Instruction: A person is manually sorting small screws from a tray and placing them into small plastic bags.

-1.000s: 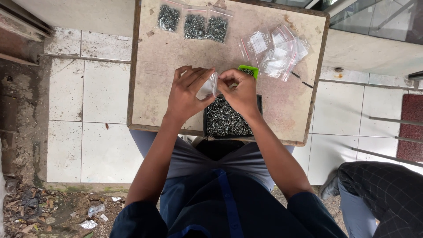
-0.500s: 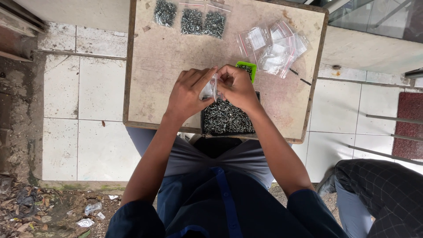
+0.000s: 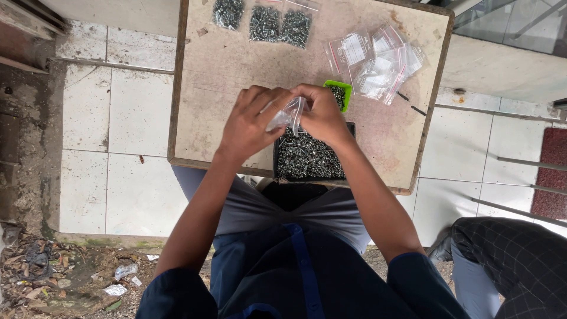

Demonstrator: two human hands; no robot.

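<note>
From the head view, the left hand [image 3: 251, 127] and right hand [image 3: 322, 115] both pinch a small clear bag [image 3: 286, 115], each grip closed on it, above a black tray [image 3: 308, 158] of screws at the table's [image 3: 218, 71] near edge. A green cup [image 3: 339, 93] sits just behind the right hand, with filled bags [image 3: 271, 22] along the far edge and empty bags [image 3: 375, 59] toward the far right corner.
</note>
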